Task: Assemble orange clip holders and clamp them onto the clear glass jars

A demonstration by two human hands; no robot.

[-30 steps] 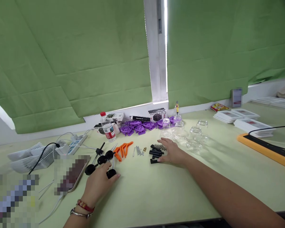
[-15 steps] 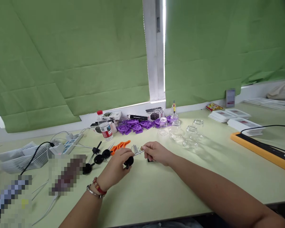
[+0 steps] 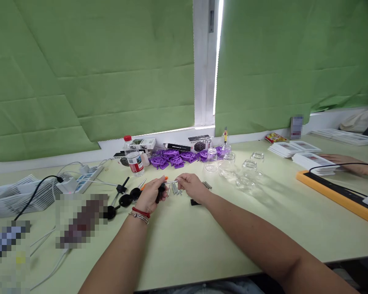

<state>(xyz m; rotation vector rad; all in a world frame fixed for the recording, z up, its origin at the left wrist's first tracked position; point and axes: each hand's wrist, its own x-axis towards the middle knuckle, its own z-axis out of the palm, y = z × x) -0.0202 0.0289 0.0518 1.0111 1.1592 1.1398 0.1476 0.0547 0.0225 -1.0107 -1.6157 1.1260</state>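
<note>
My left hand [image 3: 149, 197] is closed around a black plastic part [image 3: 160, 192], its exact kind unclear. A thin metal rod [image 3: 171, 182] runs from that part toward my right hand [image 3: 190, 186], whose fingertips pinch the rod's far end. Just beneath the rod lie several long screws [image 3: 175, 189] on the table. Small springs or threaded pieces [image 3: 207, 185] rest beyond my right wrist, and a flat black piece [image 3: 195, 202] lies below it. Left of my left hand are several round black parts with stems [image 3: 125, 200]. An orange part [image 3: 166, 178] is mostly hidden behind that hand.
A red-capped bottle [image 3: 133, 157], purple plastic parts [image 3: 169, 158] and a cup-holder box [image 3: 200, 145] line the back. Clear glass jars [image 3: 249, 169] stand right of centre. Another person's hand [image 3: 340, 160] is by white frames [image 3: 313, 161], behind an orange-edged device [image 3: 331, 196]. Cables and a power strip [image 3: 90, 178] lie left.
Both my hands have shifted up and slightly left with the black part and rod. My left hand has turned, tilting the part. Another person's hand has appeared by the white frames.
</note>
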